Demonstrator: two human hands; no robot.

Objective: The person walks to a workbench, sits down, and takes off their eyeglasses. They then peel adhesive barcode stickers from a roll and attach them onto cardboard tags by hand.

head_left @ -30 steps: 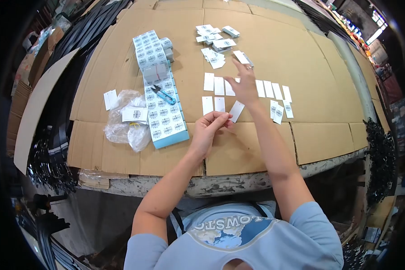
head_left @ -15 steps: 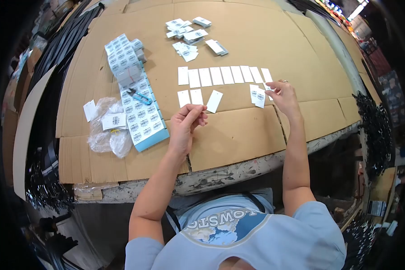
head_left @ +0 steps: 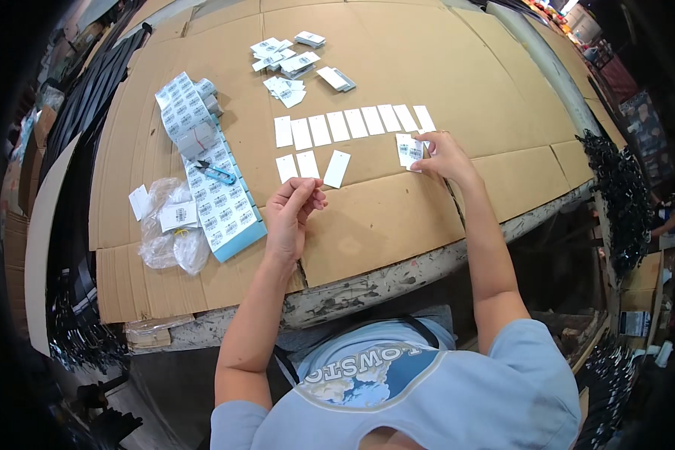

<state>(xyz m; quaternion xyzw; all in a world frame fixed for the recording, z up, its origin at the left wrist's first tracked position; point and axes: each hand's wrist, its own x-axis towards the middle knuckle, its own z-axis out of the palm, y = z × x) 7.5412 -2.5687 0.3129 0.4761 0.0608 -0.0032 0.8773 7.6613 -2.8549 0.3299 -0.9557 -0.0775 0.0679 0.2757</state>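
My right hand (head_left: 446, 159) has its thumb and fingers at the edges of a white tag with a barcode label (head_left: 415, 152), which overlaps another labelled tag (head_left: 403, 147). My left hand (head_left: 291, 214) is raised at the near side, thumb and fingers pinched; anything between them cannot be made out. Just beyond the left fingertips lie a few blank tags, one a slanted blank tag (head_left: 337, 169). Farther away, a row of several blank white tags (head_left: 354, 124) runs left to right.
To the left, a strip of barcode stickers (head_left: 232, 206) unrolls from its roll, with blue thread snips (head_left: 216, 172) on it. A clear plastic bag (head_left: 161, 244) with tags lies beside. Piles of labelled tags (head_left: 277, 56) sit at the back on the cardboard (head_left: 397, 225).
My right hand has moved left from the end of the row onto the labelled tags. My left hand stays pinched in nearly the same place. The view has shifted slightly.
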